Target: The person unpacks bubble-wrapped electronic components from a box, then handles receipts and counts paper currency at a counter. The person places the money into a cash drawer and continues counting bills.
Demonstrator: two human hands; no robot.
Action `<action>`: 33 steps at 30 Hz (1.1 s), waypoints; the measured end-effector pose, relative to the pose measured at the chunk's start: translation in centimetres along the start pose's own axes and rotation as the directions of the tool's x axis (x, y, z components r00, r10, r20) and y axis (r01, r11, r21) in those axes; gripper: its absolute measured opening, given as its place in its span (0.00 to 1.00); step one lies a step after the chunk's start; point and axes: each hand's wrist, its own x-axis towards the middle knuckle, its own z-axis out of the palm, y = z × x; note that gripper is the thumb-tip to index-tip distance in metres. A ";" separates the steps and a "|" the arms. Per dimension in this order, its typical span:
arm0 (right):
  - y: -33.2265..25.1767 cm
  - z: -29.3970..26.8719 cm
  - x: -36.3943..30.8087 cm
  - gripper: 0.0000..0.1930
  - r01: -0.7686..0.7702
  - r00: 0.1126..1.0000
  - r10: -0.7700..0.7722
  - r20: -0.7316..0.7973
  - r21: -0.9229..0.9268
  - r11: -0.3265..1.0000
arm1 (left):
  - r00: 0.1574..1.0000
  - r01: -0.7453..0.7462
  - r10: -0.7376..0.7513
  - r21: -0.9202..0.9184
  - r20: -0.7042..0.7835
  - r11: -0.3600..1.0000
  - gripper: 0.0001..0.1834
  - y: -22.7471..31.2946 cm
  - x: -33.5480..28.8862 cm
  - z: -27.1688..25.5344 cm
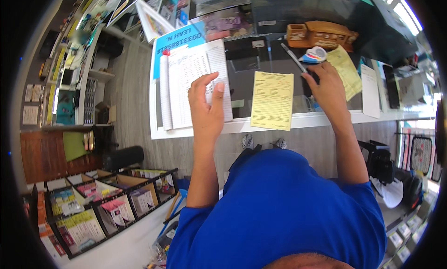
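Note:
My left hand hovers over or rests on the right part of an open ruled notebook, thumb and fingers apart, nothing in it. My right hand is over the counter on the right with thumb and fingers spread. Its thumb tip is at the lower end of a slim grey-white pen; whether they touch I cannot tell. Just beyond the fingers is a white and blue correction tape dispenser. Between my hands lies a yellow printed form, overlapping the counter's near edge.
Another crumpled yellow paper lies right of my right hand, beside a white card and a dark phone. Carved wooden boxes stand behind the pen. A blue sign is past the notebook. The white-edged counter has a dark glass top.

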 end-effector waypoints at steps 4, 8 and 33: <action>-0.8 -0.8 1.0 0.13 -0.086 0.986 0.086 0.140 -0.009 0.996 | 0.970 0.156 -0.151 0.012 -0.192 0.988 0.18 -1.8 -2.2 -5.1; -3.1 -4.1 1.7 0.10 -0.200 0.948 0.197 0.249 -0.012 0.980 | 0.924 0.226 -0.229 -0.046 -0.306 0.973 0.19 -3.8 -3.5 -9.2; -14.3 3.5 -1.7 0.13 0.057 0.998 -0.051 -0.032 0.268 0.962 | 0.665 -0.646 0.286 0.340 0.689 0.684 0.60 -11.1 8.9 -8.1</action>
